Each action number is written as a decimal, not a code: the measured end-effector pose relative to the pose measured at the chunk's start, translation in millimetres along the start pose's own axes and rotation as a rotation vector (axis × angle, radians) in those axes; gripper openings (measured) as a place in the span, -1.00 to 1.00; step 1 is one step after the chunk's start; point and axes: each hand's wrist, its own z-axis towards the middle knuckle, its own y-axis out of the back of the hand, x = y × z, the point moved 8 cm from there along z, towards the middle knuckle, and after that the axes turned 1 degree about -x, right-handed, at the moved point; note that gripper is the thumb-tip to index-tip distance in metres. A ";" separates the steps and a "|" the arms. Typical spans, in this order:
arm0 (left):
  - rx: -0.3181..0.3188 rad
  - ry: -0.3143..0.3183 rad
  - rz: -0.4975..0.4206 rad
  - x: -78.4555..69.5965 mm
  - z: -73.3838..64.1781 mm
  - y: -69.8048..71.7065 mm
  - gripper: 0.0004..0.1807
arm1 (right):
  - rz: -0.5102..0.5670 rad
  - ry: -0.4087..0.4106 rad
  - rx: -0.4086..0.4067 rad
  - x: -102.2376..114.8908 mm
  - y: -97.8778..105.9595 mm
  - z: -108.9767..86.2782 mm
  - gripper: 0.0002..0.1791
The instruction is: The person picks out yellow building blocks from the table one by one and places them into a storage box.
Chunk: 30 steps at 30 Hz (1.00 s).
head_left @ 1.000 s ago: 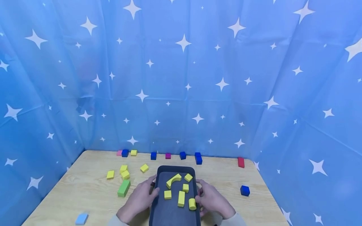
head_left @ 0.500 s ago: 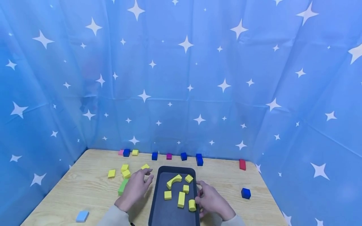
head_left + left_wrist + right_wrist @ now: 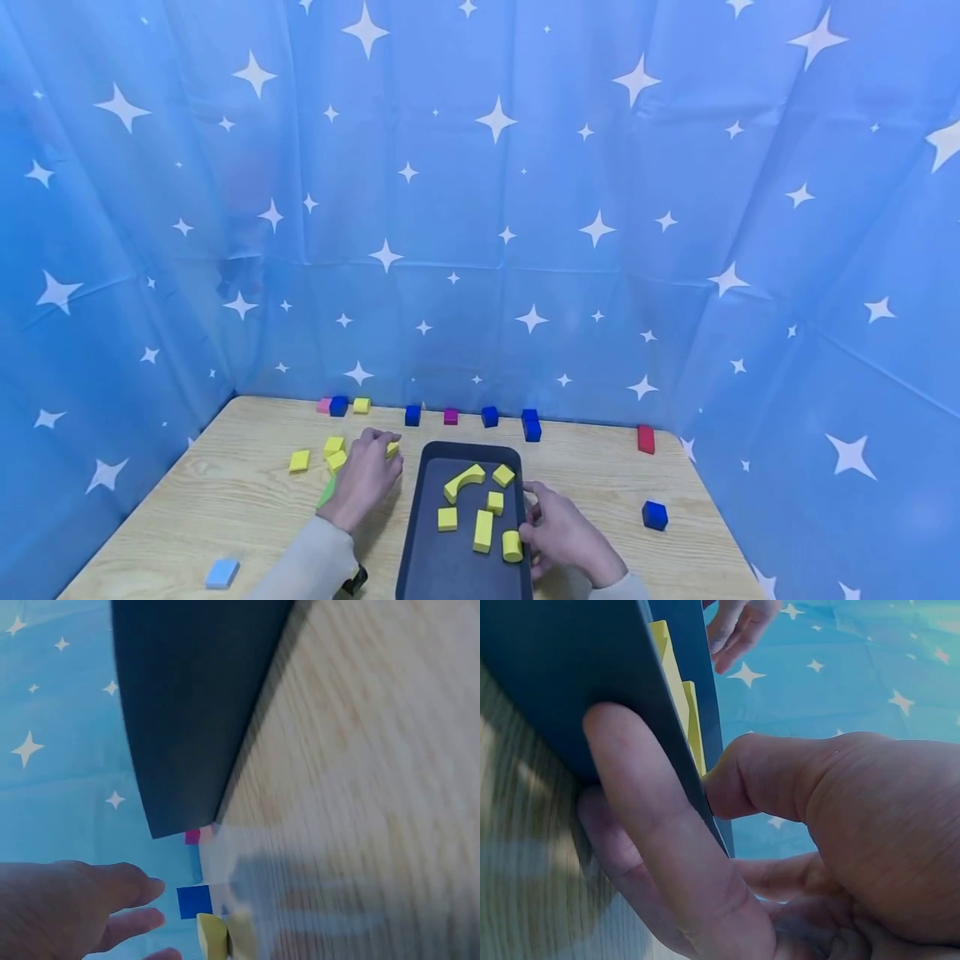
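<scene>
My right hand (image 3: 558, 533) grips the right rim of a dark tray (image 3: 416, 546). In the right wrist view its thumb bends over the rim, while the other fingers (image 3: 630, 772) lie along the outer wall. Inside the tray are several yellow blocks, among them an arch (image 3: 463, 482), a long block (image 3: 483, 531) and a cylinder (image 3: 512, 547). Left of the tray, my left hand (image 3: 363, 475) reaches over the table with loosely bent fingers. A yellow block (image 3: 213, 936) lies close to its fingertips, partly hidden by the hand in the head view.
Yellow blocks (image 3: 299, 461) and a partly hidden green block (image 3: 326, 493) lie left of the left hand. A light blue block (image 3: 222, 573) is near the front left. Blue blocks (image 3: 490, 417) and others line the back edge. A red block (image 3: 646, 439) and a blue block (image 3: 655, 515) lie right.
My left hand has let go of the tray's left rim and moved left and away from me to a yellow block. My right hand has stayed on the right rim.
</scene>
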 end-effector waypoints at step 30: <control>0.220 -0.017 0.063 6.0 25.1 -25.3 -0.56 | 0.054 0.007 0.023 0.1 -1.3 -2.0 -0.06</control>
